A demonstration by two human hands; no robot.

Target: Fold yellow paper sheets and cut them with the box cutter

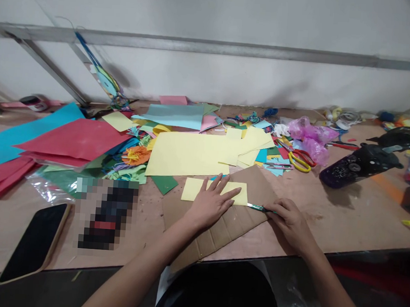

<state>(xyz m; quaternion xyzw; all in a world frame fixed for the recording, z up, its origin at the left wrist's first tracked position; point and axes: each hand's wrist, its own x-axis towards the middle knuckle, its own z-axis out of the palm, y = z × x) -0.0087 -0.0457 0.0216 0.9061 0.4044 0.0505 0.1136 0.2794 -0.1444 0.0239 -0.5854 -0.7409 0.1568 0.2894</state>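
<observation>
A small strip of pale yellow paper [190, 190] lies on a piece of brown cardboard [235, 223] in front of me. My left hand [211, 201] rests flat on the strip with its fingers spread, covering its middle. To the right, my right hand [289, 222] is closed around a slim cutter knife [257, 207]. The knife's thin tip points left and meets the strip's lower right corner. Just behind the strip is a larger sheet of pale yellow paper [187, 154].
Red paper sheets [74, 137] and a phone [35, 240] lie left, near a pixelated dark object [111, 215]. Behind are yellow-handled scissors [299, 164], pink snips [277, 166] and a pink plastic bag [314, 138]. A dark bottle [358, 166] lies right. The table edge is close to me.
</observation>
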